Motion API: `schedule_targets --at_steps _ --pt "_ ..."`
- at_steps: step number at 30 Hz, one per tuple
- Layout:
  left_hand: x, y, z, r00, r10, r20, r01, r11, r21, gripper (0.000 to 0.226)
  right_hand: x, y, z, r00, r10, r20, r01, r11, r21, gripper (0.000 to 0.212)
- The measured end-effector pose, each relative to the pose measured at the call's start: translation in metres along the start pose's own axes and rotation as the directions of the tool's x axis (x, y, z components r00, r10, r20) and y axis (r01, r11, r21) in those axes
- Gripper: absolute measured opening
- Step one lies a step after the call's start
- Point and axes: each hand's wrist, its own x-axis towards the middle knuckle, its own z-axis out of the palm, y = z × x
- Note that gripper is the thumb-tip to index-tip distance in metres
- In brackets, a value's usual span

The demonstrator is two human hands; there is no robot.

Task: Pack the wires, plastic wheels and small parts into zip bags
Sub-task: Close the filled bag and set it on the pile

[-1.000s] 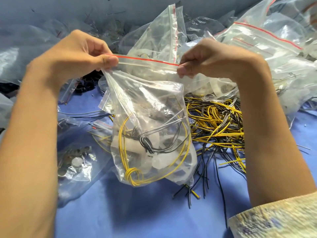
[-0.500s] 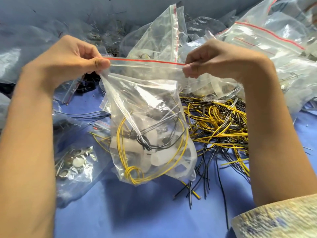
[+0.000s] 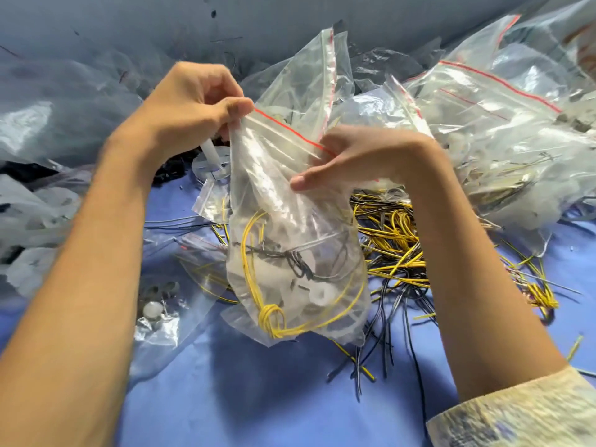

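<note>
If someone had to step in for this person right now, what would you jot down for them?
The left hand pinches the left end of the zip bag at its red-lined top.
The right hand holds the other end, thumb across the front.
The bag hangs above the blue table, with yellow and black wires and white plastic wheels inside.
Done: this bag is filled; more filled bags lie at the right.
Left: I cannot tell whether the zip is fully sealed, so press along it. Then bag the loose wires and the wheel on the table.
</note>
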Motion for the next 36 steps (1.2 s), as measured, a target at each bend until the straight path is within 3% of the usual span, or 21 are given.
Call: schedule_targets --at_steps 3,8,12,18,20,22,24,26,28,30,32,34,36 --pt "0.002 0.003 -0.002 1.000 0.006 -0.002 -0.006 1.000 0.014 0.019 -0.006 -0.006 -0.004 0.998 -0.058 -0.025 0.060 0.995 0.081 0.051" --pt "0.005 0.000 -0.016 0.998 -0.031 0.047 0.030 1.000 0.008 0.011 -0.004 -0.024 0.000 0.971 -0.196 -0.136 0.229 0.926 0.299 0.044" --pt "0.005 -0.007 -0.027 0.996 -0.073 0.050 0.071 0.997 0.034 0.037 0.016 -0.040 0.022 0.958 -0.169 -0.233 0.262 0.845 0.465 0.040" --pt "0.008 -0.011 -0.045 0.990 -0.031 -0.137 0.035 0.999 0.026 0.032 0.042 -0.058 0.024 0.918 -0.033 -0.394 0.305 0.692 0.654 0.046" --pt "0.008 -0.013 -0.052 0.984 -0.010 -0.178 0.023 0.997 0.069 0.035 0.050 -0.068 0.016 0.896 0.048 -0.441 0.327 0.599 0.731 0.048" --pt "0.007 -0.013 -0.056 0.976 -0.009 -0.216 0.029 0.995 0.091 0.042 0.056 -0.077 0.008 0.890 0.090 -0.446 0.366 0.442 0.819 0.047" --pt "0.009 -0.016 -0.058 0.962 -0.007 -0.275 0.049 0.988 0.146 0.060 0.064 -0.088 0.003 0.892 0.118 -0.437 0.389 0.295 0.873 0.039" --pt "0.009 -0.014 -0.055 0.930 0.032 -0.367 0.055 0.973 0.224 0.077 0.070 -0.097 0.004 0.899 0.159 -0.408 0.372 0.216 0.903 0.032" --pt "0.008 -0.010 -0.052 0.904 0.067 -0.422 0.051 0.964 0.260 0.080 0.075 -0.097 0.007 0.895 0.200 -0.399 0.378 0.135 0.916 0.032" --pt "0.008 -0.011 -0.050 0.927 0.078 -0.366 0.024 0.964 0.266 0.084 0.077 -0.088 0.011 0.887 0.240 -0.394 0.397 0.036 0.917 0.032" --pt "0.011 -0.016 -0.046 0.980 -0.001 -0.198 0.063 0.951 0.304 0.090 0.084 -0.071 0.015 0.893 0.268 -0.362 0.387 -0.044 0.921 0.027" --pt "0.014 -0.024 -0.037 0.987 -0.149 0.063 0.111 0.908 0.403 0.091 0.089 -0.050 0.021 0.884 0.342 -0.318 0.318 0.058 0.946 0.029" --pt "0.012 -0.031 -0.024 0.911 -0.300 0.282 0.122 0.852 0.509 0.092 0.090 -0.032 0.028 0.872 0.401 -0.279 0.225 0.178 0.958 0.030"
